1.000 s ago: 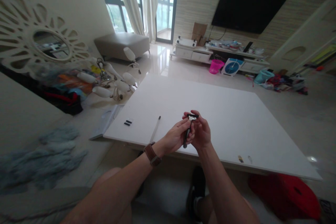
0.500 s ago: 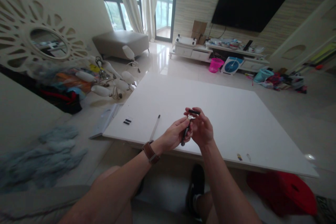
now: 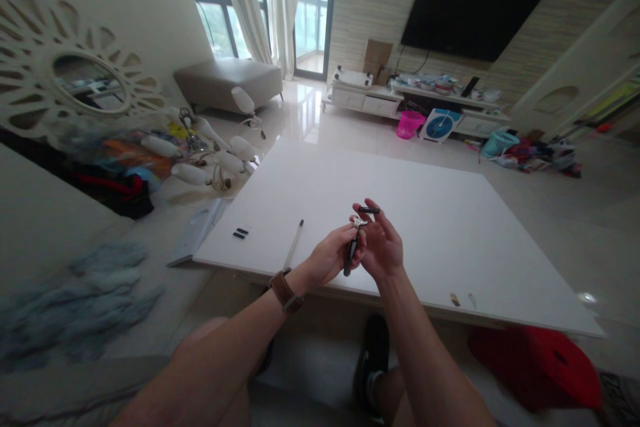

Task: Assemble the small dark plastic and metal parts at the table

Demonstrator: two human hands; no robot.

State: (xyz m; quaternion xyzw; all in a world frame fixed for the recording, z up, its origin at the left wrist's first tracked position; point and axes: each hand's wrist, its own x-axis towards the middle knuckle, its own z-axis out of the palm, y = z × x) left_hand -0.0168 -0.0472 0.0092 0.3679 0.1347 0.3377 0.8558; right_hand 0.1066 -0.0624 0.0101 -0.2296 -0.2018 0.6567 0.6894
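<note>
Over the near part of the white tabletop (image 3: pixel 425 227), my left hand (image 3: pixel 333 257) is closed around a small black-handled tool (image 3: pixel 351 252) with a shiny silver head. Its exact kind is too small to make out. My right hand (image 3: pixel 385 243) is beside it, palm turned inward, its fingertips gripping a short black bar (image 3: pixel 369 210) just above the silver head. Some fingers are hidden behind the tool. Left of my hands lies a slim, pale pen-like stick (image 3: pixel 295 243) with a black tip. Two short black strips (image 3: pixel 241 233) lie near the table's left edge.
A small gold-coloured piece (image 3: pixel 455 299) and a clear piece (image 3: pixel 472 300) lie near the table's front edge. A red seat (image 3: pixel 545 367) stands at the lower right. A lamp with several white shades (image 3: pixel 230 161) is beyond the left edge. Grey fluffy cloth (image 3: pixel 85 307) covers some floor.
The fingers of my right hand have lifted and spread slightly, and the black bar has risen a little. The tool stays in my left hand. The view has shifted slightly.
</note>
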